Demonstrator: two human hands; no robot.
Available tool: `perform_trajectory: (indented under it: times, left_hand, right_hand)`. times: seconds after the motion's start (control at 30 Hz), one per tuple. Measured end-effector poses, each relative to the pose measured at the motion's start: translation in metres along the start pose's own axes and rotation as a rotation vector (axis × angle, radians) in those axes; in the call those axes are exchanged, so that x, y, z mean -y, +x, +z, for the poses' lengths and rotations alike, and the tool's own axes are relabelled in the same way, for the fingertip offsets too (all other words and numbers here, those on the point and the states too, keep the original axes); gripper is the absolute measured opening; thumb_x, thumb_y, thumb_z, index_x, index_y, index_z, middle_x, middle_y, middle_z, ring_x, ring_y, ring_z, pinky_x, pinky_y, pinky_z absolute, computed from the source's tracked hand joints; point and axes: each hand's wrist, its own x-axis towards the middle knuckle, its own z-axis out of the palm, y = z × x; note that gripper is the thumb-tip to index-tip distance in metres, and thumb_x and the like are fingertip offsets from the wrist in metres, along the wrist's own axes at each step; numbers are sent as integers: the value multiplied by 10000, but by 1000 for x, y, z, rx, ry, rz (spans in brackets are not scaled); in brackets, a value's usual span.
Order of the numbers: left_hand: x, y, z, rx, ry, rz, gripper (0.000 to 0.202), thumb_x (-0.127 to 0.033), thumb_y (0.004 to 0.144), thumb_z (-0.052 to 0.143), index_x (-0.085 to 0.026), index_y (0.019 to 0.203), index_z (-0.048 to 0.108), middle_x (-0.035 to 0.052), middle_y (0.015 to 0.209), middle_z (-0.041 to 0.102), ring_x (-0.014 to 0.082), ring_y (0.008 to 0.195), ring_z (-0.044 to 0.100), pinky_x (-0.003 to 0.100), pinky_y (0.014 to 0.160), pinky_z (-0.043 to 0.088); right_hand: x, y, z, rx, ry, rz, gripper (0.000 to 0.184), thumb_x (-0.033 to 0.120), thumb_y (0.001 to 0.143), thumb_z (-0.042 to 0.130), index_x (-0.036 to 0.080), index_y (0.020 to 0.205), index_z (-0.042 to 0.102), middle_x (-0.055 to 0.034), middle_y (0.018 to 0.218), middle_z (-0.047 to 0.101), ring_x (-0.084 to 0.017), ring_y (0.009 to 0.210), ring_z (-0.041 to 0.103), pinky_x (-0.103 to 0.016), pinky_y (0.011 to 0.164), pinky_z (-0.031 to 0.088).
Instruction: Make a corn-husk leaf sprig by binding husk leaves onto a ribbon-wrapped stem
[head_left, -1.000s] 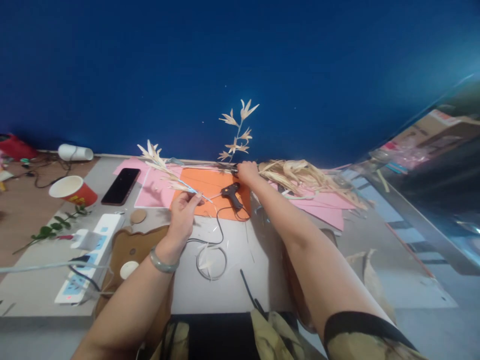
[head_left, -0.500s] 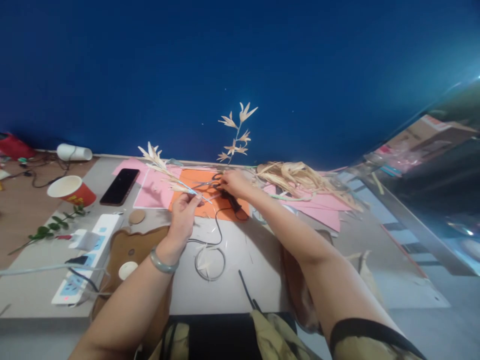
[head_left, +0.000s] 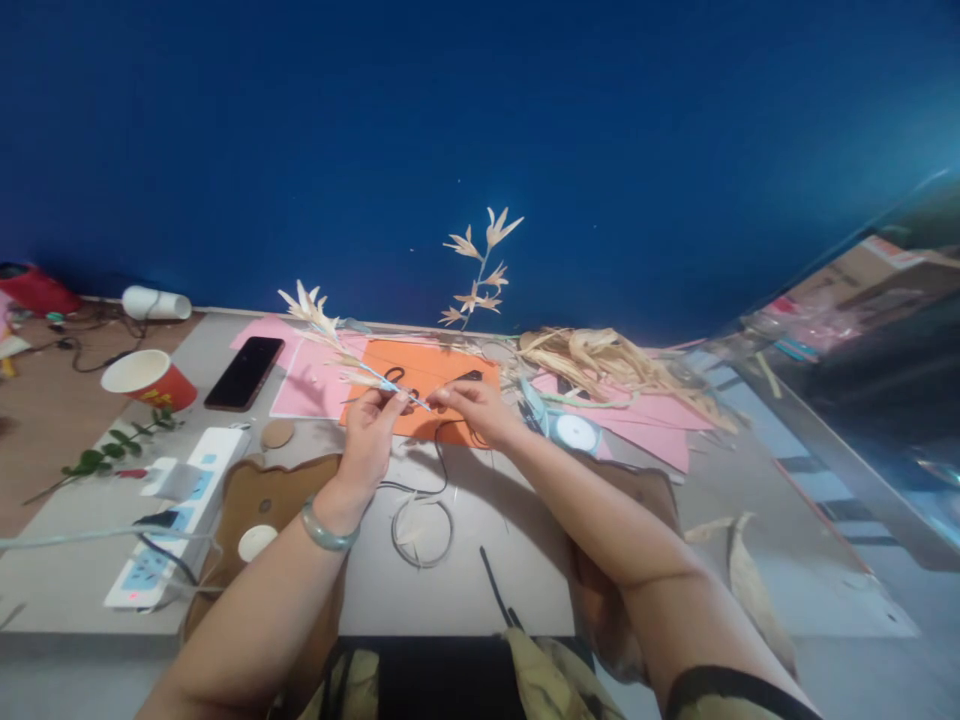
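My left hand (head_left: 369, 438) is closed on a dried pale leaf sprig (head_left: 319, 315) with a thin blue stem, held over the orange paper (head_left: 435, 368). My right hand (head_left: 474, 408) is closed in a pinch, its fingertips meeting the stem's free end just right of my left hand. A dark loop (head_left: 394, 377), perhaps a scissors handle, shows above my left hand. The black glue gun (head_left: 469, 377) peeks out behind my right hand. Its cord runs down to a wire ring (head_left: 422, 530) on the grey table (head_left: 465, 570).
A second sprig (head_left: 480, 265) stands upright at the blue wall. Dried husks (head_left: 600, 355) lie on pink paper (head_left: 652, 415), beside a tape roll (head_left: 576, 433). Left: phone (head_left: 244, 372), red cup (head_left: 146, 378), power strip (head_left: 176, 520), green twig (head_left: 105, 455), brown piece (head_left: 259, 495).
My right hand pulled back from the far table edge near the husks, passed over the glue gun, and came to the stem's end. My left hand kept the sprig almost still.
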Motion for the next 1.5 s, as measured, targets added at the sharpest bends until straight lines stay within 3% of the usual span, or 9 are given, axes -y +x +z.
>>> perform_trajectory:
  times: [0.13, 0.33, 0.63, 0.77, 0.9, 1.13, 1.3, 1.5]
  left_hand:
    - [0, -3, 3, -9, 61, 13, 182, -330, 714, 717, -157, 725, 664, 19, 679, 662, 124, 667, 622, 263, 718, 494]
    - [-7, -5, 7, -15, 124, 11, 212, -347, 686, 739, -156, 683, 647, 42, 706, 684, 156, 713, 645, 295, 738, 499]
    - [-6, -5, 5, -10, 165, 38, 202, -348, 696, 734, -163, 707, 655, 23, 687, 670, 142, 687, 621, 288, 738, 487]
    - [-7, -6, 5, -25, 174, 19, 223, -361, 697, 731, -157, 674, 644, 27, 677, 664, 144, 688, 619, 283, 727, 479]
    - [-6, -5, 6, -35, 156, -3, 243, -366, 679, 742, -154, 657, 624, 8, 633, 638, 124, 633, 594, 266, 691, 468]
    - [-1, -3, 4, -18, 69, -106, 259, -355, 657, 750, -150, 624, 597, -11, 570, 596, 101, 582, 546, 244, 655, 439]
    - [-2, -4, 5, 4, -30, -188, 257, -329, 640, 763, -149, 608, 583, -14, 573, 585, 93, 590, 536, 235, 657, 427]
    - [-7, -6, 7, -11, -37, -221, 274, -326, 606, 780, -141, 578, 579, -13, 556, 571, 90, 580, 521, 234, 646, 415]
  right_hand:
    - [1, -14, 10, -24, 41, -35, 294, 374, 683, 742, 154, 876, 716, -59, 858, 711, -167, 806, 625, -301, 774, 470]
    - [-4, -16, 19, -95, 84, -150, 223, 304, 711, 725, 176, 893, 720, -60, 916, 711, -166, 840, 623, -318, 810, 463]
    - [-6, -17, 23, -107, 302, -94, 203, 308, 691, 750, 192, 858, 734, -59, 920, 718, -181, 879, 645, -335, 845, 476]
    - [-6, -18, 24, -117, 276, -139, 192, 322, 723, 730, 202, 872, 734, -57, 929, 716, -183, 895, 647, -337, 854, 477]
    - [-2, -21, 22, -144, 57, -299, 165, 318, 807, 652, 198, 893, 725, -74, 931, 709, -186, 904, 644, -343, 833, 477]
    - [-4, -24, 13, -291, -771, -741, 124, 215, 877, 579, 201, 950, 679, -53, 931, 714, -155, 824, 602, -379, 846, 345]
    - [-9, -28, 12, -329, -1060, -858, 129, 182, 892, 550, 205, 988, 634, -35, 951, 704, -150, 857, 586, -362, 859, 300]
    - [-7, -35, 13, -397, -1209, -930, 109, 155, 881, 559, 207, 948, 629, -7, 872, 694, -137, 865, 591, -346, 846, 267]
